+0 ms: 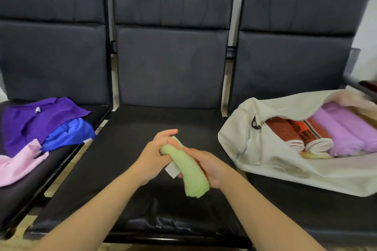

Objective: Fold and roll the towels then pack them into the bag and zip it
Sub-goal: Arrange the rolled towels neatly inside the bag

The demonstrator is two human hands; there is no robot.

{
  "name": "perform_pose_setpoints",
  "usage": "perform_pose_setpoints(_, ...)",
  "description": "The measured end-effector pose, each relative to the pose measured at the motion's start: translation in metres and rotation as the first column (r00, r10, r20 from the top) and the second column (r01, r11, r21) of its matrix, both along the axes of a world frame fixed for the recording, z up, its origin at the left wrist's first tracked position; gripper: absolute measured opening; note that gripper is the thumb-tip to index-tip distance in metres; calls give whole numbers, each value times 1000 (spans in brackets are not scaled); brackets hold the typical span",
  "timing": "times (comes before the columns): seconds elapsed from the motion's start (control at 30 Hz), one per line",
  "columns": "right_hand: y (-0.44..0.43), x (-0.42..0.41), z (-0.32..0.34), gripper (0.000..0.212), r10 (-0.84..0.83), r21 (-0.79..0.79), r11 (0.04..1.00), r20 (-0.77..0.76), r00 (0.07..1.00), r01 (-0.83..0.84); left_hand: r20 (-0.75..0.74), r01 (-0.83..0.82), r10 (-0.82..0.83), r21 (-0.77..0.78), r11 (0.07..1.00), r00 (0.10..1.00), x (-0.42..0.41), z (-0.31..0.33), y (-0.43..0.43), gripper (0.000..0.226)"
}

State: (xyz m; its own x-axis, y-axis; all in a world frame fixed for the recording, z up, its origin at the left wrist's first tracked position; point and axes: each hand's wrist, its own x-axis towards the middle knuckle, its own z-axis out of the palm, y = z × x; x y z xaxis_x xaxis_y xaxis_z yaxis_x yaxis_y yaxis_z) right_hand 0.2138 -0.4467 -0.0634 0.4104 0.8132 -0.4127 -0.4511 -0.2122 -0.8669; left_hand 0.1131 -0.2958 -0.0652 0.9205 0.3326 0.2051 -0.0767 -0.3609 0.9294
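Observation:
A rolled light-green towel [188, 169] with a white label is held above the middle black seat [126, 149]. My left hand [155, 155] wraps its far end and my right hand [210, 166] grips its near half from the right. On the right seat lies a cream zip bag [255, 149], open, with rolled lilac towels [342, 130] and orange-red rolled towels [295, 130] lined up inside. On the left seat lie unfolded towels: purple [36, 122], blue [69, 134] and pink [18, 163].
Three black padded seats with tall backrests [173, 47] form a row against a white wall. Gaps with metal rails separate the seats. A dark armrest [359, 81] stands at the far right behind the bag.

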Motion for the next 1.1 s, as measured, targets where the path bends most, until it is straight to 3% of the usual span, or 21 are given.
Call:
perform_pose_setpoints(0.1,-19,17,23,39,-33,-127,990,216,976,62,23,19,-21,82,996,1000,15,8,-12,61)
perform_pose_setpoints(0.2,-54,36,56,32,-107,-210,962,292,950,173,54,62,-68,110,992,996,43,32,-35,55)
perform_pose_setpoints(0.37,-141,62,100,20,-283,-106,933,379,881,345,161,89,-105,103,991,981,106,85,-95,46)
perform_pose_setpoints(0.5,-214,91,119,19,-444,-91,850,410,797,520,166,131,-197,342,930,966,151,102,-156,22)
perform_pose_setpoints(0.57,-249,107,122,25,-519,-121,782,417,746,611,168,137,-279,573,808,946,171,102,-186,11)
perform_pose_setpoints(0.6,-264,114,123,24,-550,-127,751,422,721,648,132,160,-341,692,704,931,180,101,-200,10)
perform_pose_setpoints(0.67,-291,128,122,22,-595,-128,704,432,678,699,-26,214,-414,884,415,910,201,97,-226,20)
perform_pose_setpoints(0.73,-312,144,115,28,-625,-126,661,452,636,740,-162,242,-366,953,183,917,220,92,-247,25)
perform_pose_setpoints(0.83,-325,168,106,32,-594,-79,662,551,586,745,-184,203,-266,978,45,946,249,87,-270,29)
perform_pose_setpoints(0.97,-316,195,104,28,-418,-55,737,746,519,673,1,-29,-156,984,-177,988,292,105,-295,33)
perform_pose_setpoints(1.1,-295,225,103,23,-317,-35,774,843,435,632,43,-50,-35,973,-224,998,327,130,-308,41)
